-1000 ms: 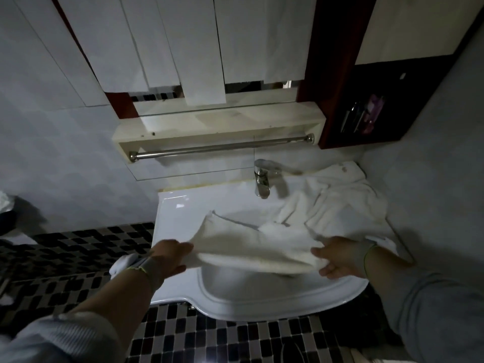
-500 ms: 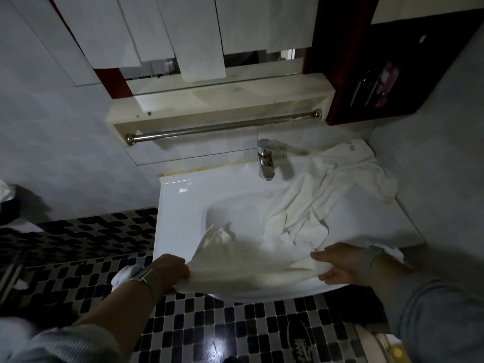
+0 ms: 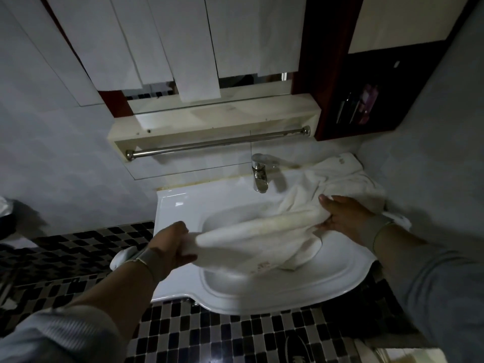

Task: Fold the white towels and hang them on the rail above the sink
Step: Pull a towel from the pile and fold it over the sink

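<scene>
A white towel (image 3: 262,233) stretches across the basin of the white sink (image 3: 262,292). My left hand (image 3: 171,247) grips its left end above the sink's left rim. My right hand (image 3: 343,216) pinches its right end over the sink's right side. Behind my right hand, more crumpled white towel (image 3: 340,176) lies on the sink's back right corner. The bare metal rail (image 3: 217,144) runs under a cream shelf above the tap (image 3: 259,172).
A dark red cabinet (image 3: 332,74) with an open niche holding toiletries (image 3: 364,103) stands at the upper right. A mirror covered with white paper strips (image 3: 183,43) hangs above the shelf. Black and white mosaic floor tiles (image 3: 209,336) lie below.
Both hands have lifted and drawn the towel taut across the basin; my right hand moved up and right toward the crumpled towel. The camera view shifted slightly.
</scene>
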